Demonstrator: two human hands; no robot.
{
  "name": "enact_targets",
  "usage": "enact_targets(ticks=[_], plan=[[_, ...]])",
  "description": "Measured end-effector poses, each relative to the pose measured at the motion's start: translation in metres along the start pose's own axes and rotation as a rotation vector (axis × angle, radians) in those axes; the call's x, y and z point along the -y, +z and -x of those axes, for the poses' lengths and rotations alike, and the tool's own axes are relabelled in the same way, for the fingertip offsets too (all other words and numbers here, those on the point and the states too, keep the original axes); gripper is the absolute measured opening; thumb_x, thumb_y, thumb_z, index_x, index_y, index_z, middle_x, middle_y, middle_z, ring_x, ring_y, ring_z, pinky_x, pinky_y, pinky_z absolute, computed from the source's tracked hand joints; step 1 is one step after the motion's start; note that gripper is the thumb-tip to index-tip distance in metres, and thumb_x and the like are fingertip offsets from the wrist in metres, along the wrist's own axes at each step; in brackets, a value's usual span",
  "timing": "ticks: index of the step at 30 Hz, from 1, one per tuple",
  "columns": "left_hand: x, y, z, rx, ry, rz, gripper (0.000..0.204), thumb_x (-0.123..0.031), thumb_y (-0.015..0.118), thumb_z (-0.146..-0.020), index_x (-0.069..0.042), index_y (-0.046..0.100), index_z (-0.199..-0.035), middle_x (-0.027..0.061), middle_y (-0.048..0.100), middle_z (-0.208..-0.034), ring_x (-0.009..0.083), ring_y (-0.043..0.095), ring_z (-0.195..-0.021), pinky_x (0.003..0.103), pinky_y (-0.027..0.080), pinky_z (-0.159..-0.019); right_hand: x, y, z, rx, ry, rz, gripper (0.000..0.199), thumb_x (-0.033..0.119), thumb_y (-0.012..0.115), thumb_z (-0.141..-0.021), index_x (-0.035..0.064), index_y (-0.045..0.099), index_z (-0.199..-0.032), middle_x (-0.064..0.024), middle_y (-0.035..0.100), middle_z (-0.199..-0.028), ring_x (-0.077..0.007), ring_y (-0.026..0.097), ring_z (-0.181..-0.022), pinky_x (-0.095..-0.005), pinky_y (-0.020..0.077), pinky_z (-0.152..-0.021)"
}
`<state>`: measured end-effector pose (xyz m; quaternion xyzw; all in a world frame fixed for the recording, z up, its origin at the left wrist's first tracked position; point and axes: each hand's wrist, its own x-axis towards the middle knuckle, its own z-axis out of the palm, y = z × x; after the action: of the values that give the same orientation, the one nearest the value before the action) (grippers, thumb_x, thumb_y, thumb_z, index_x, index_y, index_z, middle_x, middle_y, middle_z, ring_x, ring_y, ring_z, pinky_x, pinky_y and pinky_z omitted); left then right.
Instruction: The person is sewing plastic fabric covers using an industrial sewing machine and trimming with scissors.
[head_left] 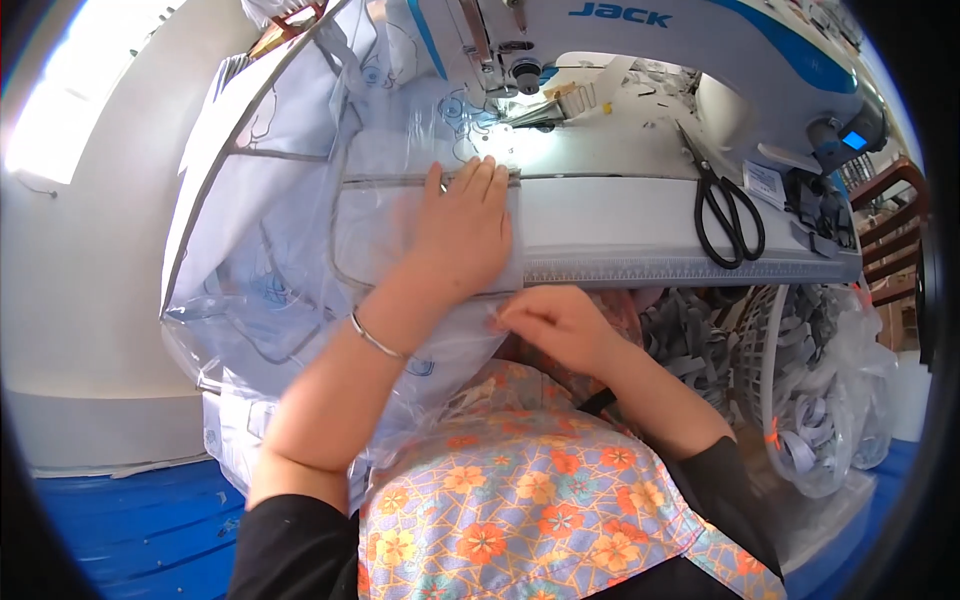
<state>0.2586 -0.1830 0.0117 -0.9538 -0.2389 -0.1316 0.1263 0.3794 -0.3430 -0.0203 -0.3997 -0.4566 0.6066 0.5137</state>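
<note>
A large clear plastic piece with grey edging (385, 235) and blue line drawings lies over the left part of the sewing table and hangs off its front edge. My left hand (465, 230) rests on it just in front of the needle area, fingers stretched out and palm down. At the table's front edge, my right hand (560, 325) is closed, thumb and fingertips pinching the plastic's right border. The sewing machine (640, 30), white and blue, stands above, its lamp lighting the plate beside the presser foot (490, 90).
Black-handled scissors (730, 210) lie on the table's right side, behind a ruler strip (690, 268) along the front edge. Small clips and scraps (820, 210) sit farther right. Below stands a white basket (765, 370) of grey fabric strips, with a plastic bag beside it.
</note>
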Motion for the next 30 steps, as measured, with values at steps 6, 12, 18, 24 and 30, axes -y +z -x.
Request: enact_targets(ticks=[6, 12, 18, 24, 30], plan=[[0.001, -0.012, -0.005, 0.083, -0.116, 0.221, 0.059, -0.017, 0.056, -0.087, -0.001, 0.048, -0.143, 0.0159, 0.053, -0.145, 0.0273, 0.055, -0.127, 0.048, 0.040, -0.105, -0.022, -0.001, -0.008, -0.209, -0.698, 1.459, 0.027, 0.010, 0.072, -0.076, 0.0071, 0.074, -0.103, -0.0094, 0.069, -0.118, -0.0302, 0.056, -0.122, -0.0442, 0.0461, -0.102], [0.011, -0.031, -0.005, 0.196, -0.063, 0.200, 0.062, -0.014, 0.058, -0.082, -0.002, 0.049, -0.143, 0.0171, 0.049, -0.149, 0.0298, 0.057, -0.119, 0.045, 0.042, -0.101, -0.002, 0.002, -0.020, -0.317, -0.739, 1.379, 0.033, 0.014, 0.073, -0.073, 0.0084, 0.074, -0.106, -0.0080, 0.070, -0.118, -0.0267, 0.063, -0.117, -0.0429, 0.0494, -0.099], [0.009, -0.021, 0.006, 0.036, 0.024, 0.165, 0.065, -0.006, 0.055, -0.076, -0.002, 0.051, -0.141, 0.0192, 0.052, -0.145, 0.0334, 0.054, -0.129, 0.055, 0.034, -0.112, 0.016, 0.002, -0.018, -0.224, -0.623, 1.281, 0.027, 0.009, 0.070, -0.074, 0.0046, 0.074, -0.101, -0.0101, 0.072, -0.115, -0.0291, 0.066, -0.113, -0.0433, 0.0541, -0.095], [0.011, -0.010, -0.006, -0.013, -0.051, 0.254, 0.051, -0.012, 0.056, -0.082, -0.003, 0.060, -0.132, 0.0197, 0.058, -0.137, 0.0311, 0.051, -0.132, 0.058, 0.028, -0.115, 0.021, -0.004, -0.033, -0.243, -0.625, 1.210, 0.023, 0.008, 0.070, -0.075, 0.0030, 0.074, -0.097, -0.0126, 0.073, -0.109, -0.0316, 0.069, -0.108, -0.0410, 0.0570, -0.090], [0.028, 0.008, -0.025, -0.098, -0.016, 0.334, 0.045, -0.012, 0.060, -0.080, -0.004, 0.064, -0.124, 0.0178, 0.061, -0.129, 0.0314, 0.057, -0.124, 0.060, 0.034, -0.110, 0.017, -0.007, -0.047, -0.296, -0.659, 1.235, 0.025, 0.006, 0.069, -0.075, 0.0017, 0.073, -0.100, -0.0132, 0.072, -0.111, -0.0321, 0.068, -0.108, -0.0429, 0.0566, -0.090]])
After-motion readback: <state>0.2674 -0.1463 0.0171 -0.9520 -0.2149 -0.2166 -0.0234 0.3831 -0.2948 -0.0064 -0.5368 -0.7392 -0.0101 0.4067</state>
